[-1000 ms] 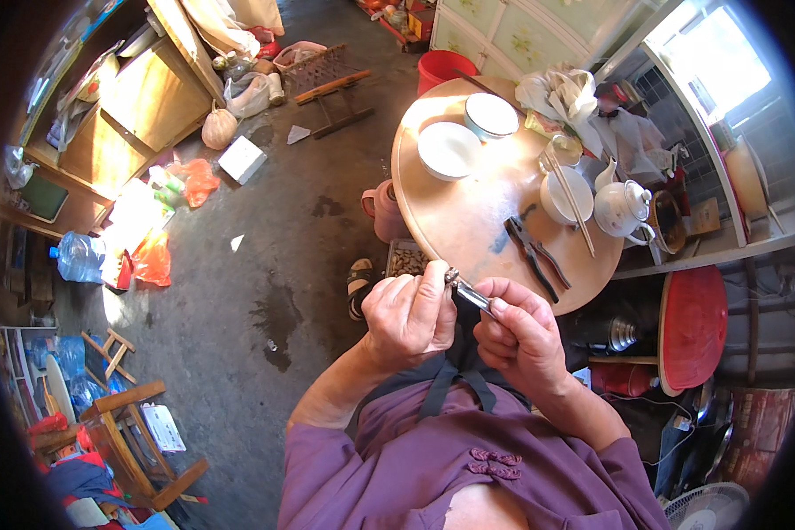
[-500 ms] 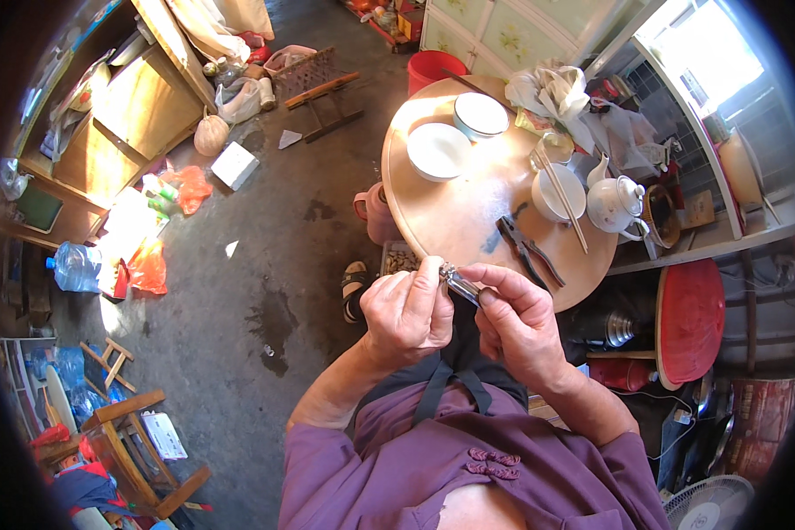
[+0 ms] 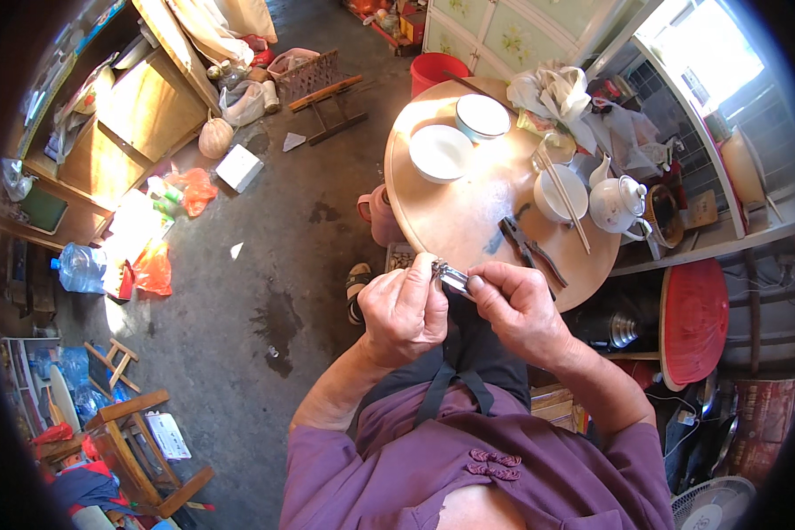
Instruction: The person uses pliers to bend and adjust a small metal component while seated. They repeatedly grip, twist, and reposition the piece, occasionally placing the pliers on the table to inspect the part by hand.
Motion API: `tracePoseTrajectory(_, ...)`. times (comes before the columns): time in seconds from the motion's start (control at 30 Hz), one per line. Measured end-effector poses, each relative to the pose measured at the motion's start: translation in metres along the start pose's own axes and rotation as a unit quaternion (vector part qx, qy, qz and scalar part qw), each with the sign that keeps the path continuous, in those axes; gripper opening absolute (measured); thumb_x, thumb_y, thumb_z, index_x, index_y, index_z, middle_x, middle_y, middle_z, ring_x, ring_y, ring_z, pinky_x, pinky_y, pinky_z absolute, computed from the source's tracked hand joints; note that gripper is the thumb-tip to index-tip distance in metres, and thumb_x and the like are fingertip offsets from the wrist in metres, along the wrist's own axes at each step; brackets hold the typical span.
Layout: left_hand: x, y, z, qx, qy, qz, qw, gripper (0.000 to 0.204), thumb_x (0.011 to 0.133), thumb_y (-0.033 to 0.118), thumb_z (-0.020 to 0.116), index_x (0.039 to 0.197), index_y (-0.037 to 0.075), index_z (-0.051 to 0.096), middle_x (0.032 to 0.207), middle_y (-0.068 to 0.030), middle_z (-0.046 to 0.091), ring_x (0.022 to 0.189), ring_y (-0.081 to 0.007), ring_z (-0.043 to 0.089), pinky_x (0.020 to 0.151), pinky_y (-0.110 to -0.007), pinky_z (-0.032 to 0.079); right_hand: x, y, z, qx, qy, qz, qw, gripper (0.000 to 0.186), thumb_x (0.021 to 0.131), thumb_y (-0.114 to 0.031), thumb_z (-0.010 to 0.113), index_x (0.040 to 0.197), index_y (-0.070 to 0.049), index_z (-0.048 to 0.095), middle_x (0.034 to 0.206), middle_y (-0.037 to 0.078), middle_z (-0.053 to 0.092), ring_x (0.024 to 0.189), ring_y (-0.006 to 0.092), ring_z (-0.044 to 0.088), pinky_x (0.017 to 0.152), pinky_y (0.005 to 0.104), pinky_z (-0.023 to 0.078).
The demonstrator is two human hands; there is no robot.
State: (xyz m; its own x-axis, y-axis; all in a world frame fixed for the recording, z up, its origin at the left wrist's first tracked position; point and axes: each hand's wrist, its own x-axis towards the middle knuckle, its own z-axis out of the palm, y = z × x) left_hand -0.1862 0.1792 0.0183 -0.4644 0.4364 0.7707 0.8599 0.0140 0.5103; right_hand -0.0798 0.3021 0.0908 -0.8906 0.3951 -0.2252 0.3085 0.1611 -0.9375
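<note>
Just off the near table edge, both of my hands meet at a small, shiny metal clipper (image 3: 453, 276). My left hand (image 3: 405, 305) pinches its left end between thumb and fingers; whatever sits at that tip is too small to make out. With thumb and curled fingers, my right hand (image 3: 519, 307) grips the right end. Beyond them on the round table (image 3: 433, 225) lie dark-handled pliers (image 3: 528, 247), close to my right hand. Partly hidden behind my left hand is a container of small tan pieces (image 3: 399, 256).
Two white bowls (image 3: 440, 153) stand on the table's far left. Chopsticks rest across another bowl (image 3: 556, 196), beside a white teapot (image 3: 618, 201). A pink jug-like vessel (image 3: 382, 216) is left of the table. Wooden stools (image 3: 141, 450) and bags line the left floor.
My right hand's fingers, spread and raised before, have closed down around the clipper's right end. My left hand keeps its pinch. The whole view has shifted slightly.
</note>
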Motion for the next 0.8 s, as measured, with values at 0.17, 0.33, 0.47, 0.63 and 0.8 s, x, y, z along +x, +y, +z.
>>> tracePoseTrajectory(0.17, 0.001, -0.001, 0.000, -0.008, -0.011, -0.002, 1.000, 0.022, 0.081, -0.004, 0.058, 0.101, -0.011, 0.060, 0.068, -0.0167, 0.061, 0.056, -0.0306, 0.061, 0.054, -0.037, 0.050, 0.008, 0.009, -0.006, -0.098, -0.013, -0.070, 0.993, 0.014, 0.093, -0.009, 0.058, 0.093, 0.004, 0.062, 0.065, 0.017, 0.058, 0.060, 0.0170, 0.055, 0.057, 0.0325, 0.045)
tracePoseTrajectory(0.33, 0.003, -0.001, 0.002, -0.010, -0.014, -0.006, 1.000, 0.021, 0.081, -0.003, 0.058, 0.101, -0.010, 0.060, 0.069, -0.0164, 0.061, 0.057, -0.0306, 0.062, 0.054, -0.037, 0.050, 0.013, 0.008, -0.013, -0.158, -0.036, -0.122, 0.979, 0.015, 0.096, -0.010, 0.056, 0.092, 0.003, 0.061, 0.067, 0.006, 0.056, 0.063, 0.0093, 0.048, 0.057, 0.0276, 0.043)
tracePoseTrajectory(0.47, 0.005, 0.000, 0.002, -0.009, -0.022, -0.017, 1.000, 0.021, 0.081, -0.004, 0.058, 0.102, -0.010, 0.060, 0.069, -0.0163, 0.061, 0.057, -0.0304, 0.062, 0.055, -0.036, 0.050, 0.012, 0.004, -0.018, -0.179, -0.029, -0.170, 0.969, 0.008, 0.092, -0.006, 0.057, 0.095, 0.001, 0.059, 0.071, 0.016, 0.058, 0.064, 0.0281, 0.058, 0.059, 0.0363, 0.046)
tracePoseTrajectory(0.63, 0.011, 0.001, 0.002, -0.046, -0.019, -0.065, 0.997, 0.020, 0.082, -0.002, 0.059, 0.101, -0.009, 0.061, 0.071, -0.0171, 0.063, 0.059, -0.0309, 0.063, 0.056, -0.036, 0.050, 0.013, 0.007, -0.022, -0.326, 0.095, -0.393, 0.854, 0.019, 0.081, 0.000, 0.061, 0.100, 0.001, 0.058, 0.069, 0.013, 0.054, 0.059, 0.0290, 0.057, 0.054, 0.0371, 0.047)
tracePoseTrajectory(0.8, 0.018, 0.009, 0.007, -0.044, -0.016, -0.097, 0.994, 0.022, 0.080, -0.001, 0.059, 0.100, -0.008, 0.061, 0.073, -0.0175, 0.065, 0.062, -0.0328, 0.065, 0.057, -0.037, 0.052, 0.014, 0.031, -0.013, -0.433, 0.195, -0.496, 0.727, 0.038, 0.069, 0.002, 0.065, 0.107, 0.008, 0.060, 0.064, 0.006, 0.049, 0.050, 0.0181, 0.051, 0.045, 0.0298, 0.042)
